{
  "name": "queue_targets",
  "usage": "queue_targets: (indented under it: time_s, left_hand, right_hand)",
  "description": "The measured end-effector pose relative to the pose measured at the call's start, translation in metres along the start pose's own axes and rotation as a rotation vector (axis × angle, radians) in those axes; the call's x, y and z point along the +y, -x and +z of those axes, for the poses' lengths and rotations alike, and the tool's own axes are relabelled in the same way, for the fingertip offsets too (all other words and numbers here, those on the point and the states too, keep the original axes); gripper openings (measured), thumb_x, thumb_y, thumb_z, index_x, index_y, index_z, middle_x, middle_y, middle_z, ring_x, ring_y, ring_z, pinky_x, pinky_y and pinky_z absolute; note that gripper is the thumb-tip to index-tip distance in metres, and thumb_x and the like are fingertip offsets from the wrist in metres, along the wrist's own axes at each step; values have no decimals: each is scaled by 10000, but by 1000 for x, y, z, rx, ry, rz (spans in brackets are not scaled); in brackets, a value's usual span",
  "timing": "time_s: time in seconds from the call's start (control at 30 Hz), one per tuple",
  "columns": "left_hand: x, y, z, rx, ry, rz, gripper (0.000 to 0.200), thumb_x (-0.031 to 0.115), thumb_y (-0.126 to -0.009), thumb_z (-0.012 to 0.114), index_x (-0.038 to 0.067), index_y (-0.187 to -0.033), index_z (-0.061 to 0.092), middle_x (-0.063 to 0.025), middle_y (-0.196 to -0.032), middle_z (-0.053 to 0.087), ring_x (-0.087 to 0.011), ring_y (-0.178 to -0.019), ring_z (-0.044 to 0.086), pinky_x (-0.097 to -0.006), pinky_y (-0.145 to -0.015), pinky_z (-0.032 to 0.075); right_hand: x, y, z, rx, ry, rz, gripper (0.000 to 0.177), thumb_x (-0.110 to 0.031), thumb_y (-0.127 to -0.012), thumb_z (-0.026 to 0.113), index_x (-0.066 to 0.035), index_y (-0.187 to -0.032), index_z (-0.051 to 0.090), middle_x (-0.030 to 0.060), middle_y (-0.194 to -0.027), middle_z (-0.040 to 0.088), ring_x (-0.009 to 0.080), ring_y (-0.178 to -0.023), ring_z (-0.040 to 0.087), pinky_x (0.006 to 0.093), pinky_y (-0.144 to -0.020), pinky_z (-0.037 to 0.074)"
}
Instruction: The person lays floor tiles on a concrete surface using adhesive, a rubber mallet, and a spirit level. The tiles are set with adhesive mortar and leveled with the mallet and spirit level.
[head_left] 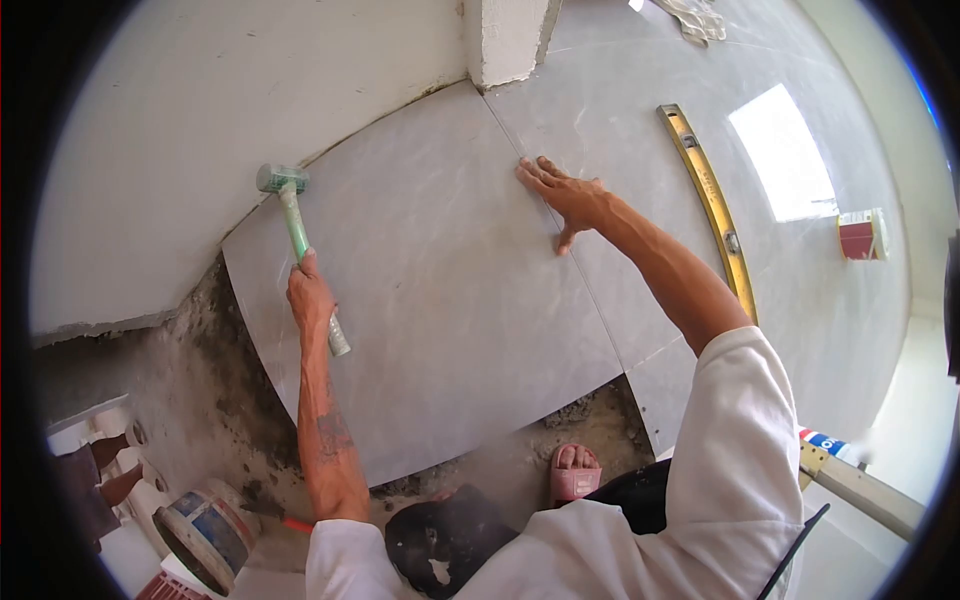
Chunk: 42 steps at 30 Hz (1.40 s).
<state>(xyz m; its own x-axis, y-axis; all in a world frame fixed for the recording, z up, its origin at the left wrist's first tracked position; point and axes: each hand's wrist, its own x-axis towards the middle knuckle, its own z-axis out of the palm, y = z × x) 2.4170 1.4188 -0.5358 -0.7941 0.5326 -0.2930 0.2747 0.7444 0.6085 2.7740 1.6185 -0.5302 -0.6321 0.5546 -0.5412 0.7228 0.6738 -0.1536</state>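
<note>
My left hand (312,290) is wrapped round the green-and-white handle of a rubber mallet (283,180). The mallet's head lies over the far left edge of a large grey floor tile (420,290), close to the wall. With fingers spread, my right hand (565,200) rests across the seam between this tile and the laid tile (640,220) to its right. The large tile's near and left edges border rough, dark mortar (215,340).
A yellow spirit level (712,205) lies on the tiles at right, with a small tub (862,235) beyond it. A white wall post (507,45) stands at the far end. A dirty bucket (208,535) is at lower left, near another person's legs (105,470).
</note>
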Motion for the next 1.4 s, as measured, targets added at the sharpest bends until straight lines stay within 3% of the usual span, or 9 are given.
queue_targets:
  time_s: [0.07, 0.17, 0.27, 0.43, 0.53, 0.63, 0.73, 0.93, 1.4]
  left_hand:
    - [11, 13, 13, 12, 91, 21, 559, 475, -1016, 374, -52, -975, 555, -215, -747, 616, -388, -676, 646, -486, -620, 517]
    - [5, 14, 44, 168, 69, 277, 540, 468, -1023, 372, -44, -988, 539, -231, -771, 630, -409, -752, 654, -503, -683, 508]
    - [14, 4, 48, -54, -170, 308, 521, 460, -1023, 385, -41, -991, 524, -253, -797, 645, -434, -767, 657, -512, -685, 509]
    - [25, 24, 60, -119, -207, 336, 506, 452, -1023, 384, -37, -980, 507, -277, -824, 651, -459, -791, 652, -519, -693, 508]
    - [19, 31, 66, -153, -258, 356, 496, 447, -1024, 381, -31, -966, 502, -275, -814, 650, -465, -774, 646, -524, -690, 508]
    - [22, 41, 64, -178, -247, 327, 479, 437, -1023, 385, -22, -950, 498, -265, -791, 649, -460, -751, 644, -525, -677, 508]
    - [19, 38, 66, -168, -314, 370, 461, 430, -1021, 393, -11, -940, 500, -244, -755, 648, -444, -728, 646, -520, -653, 505]
    - [9, 35, 74, -95, -361, 433, 449, 430, -1015, 408, 10, -886, 502, -217, -686, 627, -422, -673, 636, -505, -616, 490]
    - [13, 60, 59, -136, -155, 454, 458, 431, -1012, 440, -1, -872, 504, -191, -623, 584, -383, -587, 601, -470, -545, 451]
  right_hand:
    - [3, 2, 1, -4, -2, 0, 1507, -297, -350, 973, -240, -1544, 54, -73, -1619, 58, 216, -1488, 75, 579, -1075, 440]
    - [1, -1, 6, -11, -16, -17, 1514, -301, -346, 974, -239, -1544, 50, -76, -1618, 55, 215, -1487, 77, 604, -1071, 434]
    - [1, -1, 5, -16, -3, 2, 1518, -302, -343, 975, -239, -1544, 48, -78, -1618, 50, 215, -1487, 75, 615, -1074, 426]
    - [2, -2, 3, -2, -66, -3, 1532, -255, -306, 981, -232, -1543, 77, -74, -1617, 48, 214, -1487, 65, 666, -1098, 361]
    - [8, 1, 2, -3, -78, -46, 1331, -318, -537, 939, -226, -1551, 81, -25, -1626, 85, 214, -1495, 79, 755, -991, 340]
    - [7, -17, 16, 250, -439, 225, 1123, -555, -677, 802, -219, -1549, 180, 18, -1621, 155, 232, -1498, 92, 755, -993, 251]
    - [8, -62, 19, 551, -453, 440, 1030, -713, -706, 663, -219, -1529, 288, 50, -1611, 206, 268, -1500, 86, 745, -989, 191]
    - [14, -120, -9, 675, -603, 600, 1052, -701, -646, 710, -241, -1514, 334, 82, -1616, 174, 342, -1493, 56, 744, -1012, 164]
    - [22, -121, -5, 648, -510, 556, 922, -699, -699, 663, -307, -1487, 388, 83, -1610, 208, 356, -1485, 99, 677, -958, 236]
